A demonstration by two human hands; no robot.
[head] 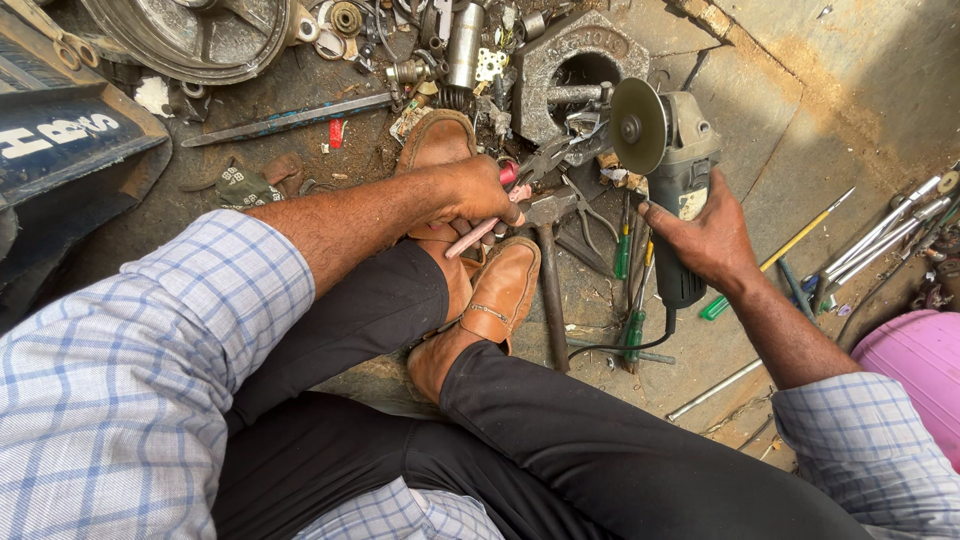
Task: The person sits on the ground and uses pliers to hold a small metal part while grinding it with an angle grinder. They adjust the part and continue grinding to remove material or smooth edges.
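Grinder (675, 190) sits in your right hand (705, 235), whose grip is closed around its grey-green body, the disc (638, 125) turned up and to the left, just beside the tip of the pliers (535, 165). Your left hand (480, 190) has its grip closed on the pliers' pink-red handles, with the jaws pointing right toward the disc; whether they pinch anything is too small to tell. Both hands are held over the floor (800, 150), in front of your crossed legs and tan shoes (500, 290). Under the pliers lies a hammer (550, 270), its handle running down beside the shoe. Green-handled screwdrivers (632, 300) lie below the grinder, whose black cord loops past them. Behind the disc stands a heavy grey casting (565, 70) with a round hole, among loose metal parts. To the far right lie long metal rods (885, 235), and a pink tub (915, 370) shows at the edge.
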